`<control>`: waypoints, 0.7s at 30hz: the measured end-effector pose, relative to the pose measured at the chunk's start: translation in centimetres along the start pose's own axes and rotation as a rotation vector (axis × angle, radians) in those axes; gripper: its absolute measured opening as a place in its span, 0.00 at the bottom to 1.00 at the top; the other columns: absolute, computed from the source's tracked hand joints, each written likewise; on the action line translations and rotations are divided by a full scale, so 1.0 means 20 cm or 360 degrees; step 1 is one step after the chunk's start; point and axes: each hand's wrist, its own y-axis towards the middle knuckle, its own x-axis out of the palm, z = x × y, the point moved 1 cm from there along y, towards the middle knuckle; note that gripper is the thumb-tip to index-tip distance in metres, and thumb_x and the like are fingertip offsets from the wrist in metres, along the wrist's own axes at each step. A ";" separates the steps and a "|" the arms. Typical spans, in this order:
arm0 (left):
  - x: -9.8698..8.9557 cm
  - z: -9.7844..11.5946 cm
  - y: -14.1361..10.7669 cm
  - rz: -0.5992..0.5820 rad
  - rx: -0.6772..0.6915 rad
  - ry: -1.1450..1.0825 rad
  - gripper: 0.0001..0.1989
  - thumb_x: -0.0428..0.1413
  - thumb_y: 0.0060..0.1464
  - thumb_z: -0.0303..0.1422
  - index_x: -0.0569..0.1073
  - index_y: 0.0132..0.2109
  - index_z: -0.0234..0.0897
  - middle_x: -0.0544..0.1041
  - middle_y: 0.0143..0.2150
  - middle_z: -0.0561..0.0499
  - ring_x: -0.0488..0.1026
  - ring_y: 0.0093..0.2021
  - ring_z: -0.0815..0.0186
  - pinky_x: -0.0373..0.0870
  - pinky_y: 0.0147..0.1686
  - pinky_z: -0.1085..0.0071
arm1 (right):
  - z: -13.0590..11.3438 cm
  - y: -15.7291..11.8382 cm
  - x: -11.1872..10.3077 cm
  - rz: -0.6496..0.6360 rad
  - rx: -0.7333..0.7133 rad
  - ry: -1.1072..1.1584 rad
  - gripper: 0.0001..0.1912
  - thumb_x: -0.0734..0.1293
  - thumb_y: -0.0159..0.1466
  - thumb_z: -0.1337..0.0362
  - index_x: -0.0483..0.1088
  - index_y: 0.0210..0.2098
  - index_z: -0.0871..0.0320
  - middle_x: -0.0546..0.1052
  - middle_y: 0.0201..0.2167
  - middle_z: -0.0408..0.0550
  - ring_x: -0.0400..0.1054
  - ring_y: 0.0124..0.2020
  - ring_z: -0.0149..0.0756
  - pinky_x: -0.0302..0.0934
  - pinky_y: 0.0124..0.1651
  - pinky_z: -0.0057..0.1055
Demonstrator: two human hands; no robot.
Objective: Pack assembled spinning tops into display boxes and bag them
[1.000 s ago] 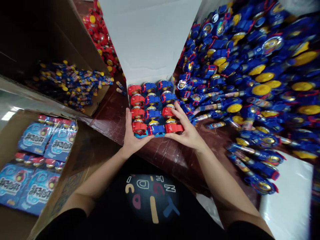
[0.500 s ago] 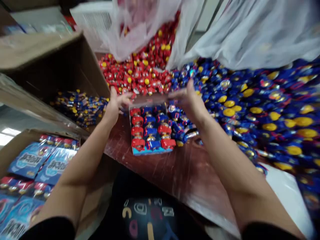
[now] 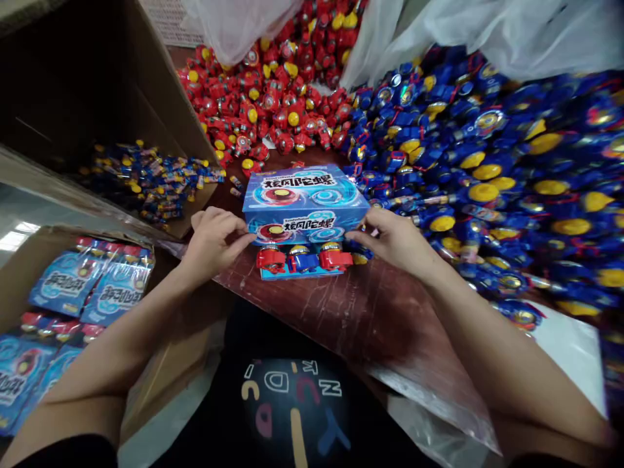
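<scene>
A blue printed display box [image 3: 305,195] stands on the dark red table [image 3: 312,312], its lid folded down over the top and upper front. Red and blue toys [image 3: 303,260] show in a row along its open front. My left hand [image 3: 217,240] pinches the lid's front flap at its left corner. At the right corner, my right hand [image 3: 390,237] grips the same flap between thumb and fingers. The toys behind the lid are hidden.
Red toys [image 3: 273,97] are heaped behind the box, blue toys [image 3: 463,169] to the right. An open carton [image 3: 170,91] with small tubes stands at left. Below it, another carton [image 3: 146,273] holds packed blue boxes. Plastic bags [image 3: 536,39] hang at the back.
The lid has come down toward me and covers most of the toys that showed before. Both hands have moved down to its front corners and closed on them.
</scene>
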 end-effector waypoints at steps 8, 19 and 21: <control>0.12 0.00 -0.13 0.0178 0.0164 0.0053 0.13 0.65 0.70 0.40 0.79 0.36 0.40 0.80 0.34 0.49 0.74 0.44 0.56 0.63 0.51 0.55 | 0.02 -0.12 -0.02 0.0009 -0.0213 -0.0628 0.14 0.67 0.76 0.51 0.77 0.42 0.53 0.83 0.39 0.50 0.76 0.43 0.47 0.63 0.39 0.37; 0.26 -0.14 -0.32 -0.0155 0.0102 -0.0182 0.10 0.56 0.68 0.30 0.77 0.35 0.40 0.79 0.32 0.48 0.75 0.43 0.54 0.65 0.48 0.56 | 0.04 -0.29 0.22 -0.0159 0.0109 -0.0192 0.08 0.68 0.75 0.59 0.78 0.41 0.55 0.84 0.40 0.52 0.78 0.43 0.46 0.66 0.39 0.37; 0.16 -0.09 -0.26 -0.0344 0.0179 -0.0275 0.07 0.57 0.66 0.31 0.79 0.40 0.42 0.83 0.39 0.47 0.77 0.44 0.54 0.70 0.50 0.54 | 0.02 -0.34 0.24 -0.0100 0.0207 -0.0063 0.06 0.70 0.74 0.60 0.78 0.43 0.55 0.83 0.42 0.51 0.78 0.44 0.44 0.71 0.44 0.38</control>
